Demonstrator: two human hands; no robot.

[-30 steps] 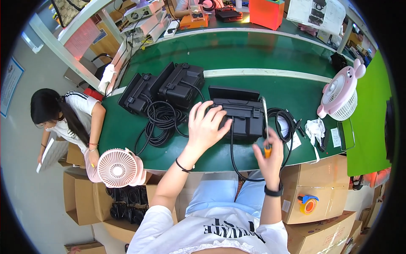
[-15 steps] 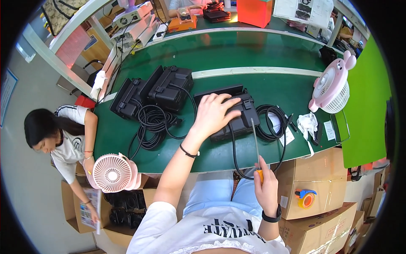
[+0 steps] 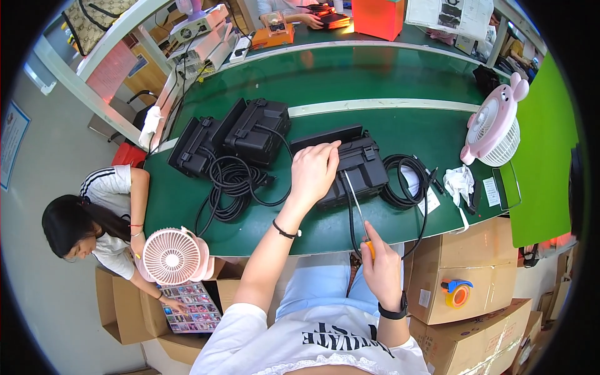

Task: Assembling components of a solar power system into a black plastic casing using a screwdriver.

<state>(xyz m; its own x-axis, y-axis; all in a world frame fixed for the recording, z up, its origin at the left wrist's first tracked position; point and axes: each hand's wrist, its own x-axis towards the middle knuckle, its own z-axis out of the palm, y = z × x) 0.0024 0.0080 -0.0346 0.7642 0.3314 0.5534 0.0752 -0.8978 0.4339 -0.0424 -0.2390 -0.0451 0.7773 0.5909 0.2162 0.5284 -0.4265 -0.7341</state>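
A black plastic box (image 3: 360, 164) with latches and a raised flap at its back lies on the green table in front of me. My left hand (image 3: 315, 167) is pressed over the box's left part, fingers together and gripping it. In my right hand (image 3: 382, 269) is a screwdriver (image 3: 357, 203) with an orange-yellow handle and a long metal shaft. Its tip meets the box's near side, beside the spot where a black cable comes out. That cable (image 3: 400, 181) lies coiled to the right of the box.
Two similar black boxes (image 3: 257, 128) and a coiled cable (image 3: 230, 184) lie to the left. A pink fan (image 3: 172, 256) stands at the near left edge, another fan (image 3: 494, 122) at the right. A co-worker (image 3: 109, 225) bends over an open carton (image 3: 128, 312). Cartons (image 3: 462, 269) stack at right.
The screwdriver tip has moved left and down onto the box's near side. My left hand's fingers have drawn together. At the left, the co-worker has lowered a colourful printed sheet onto the carton.
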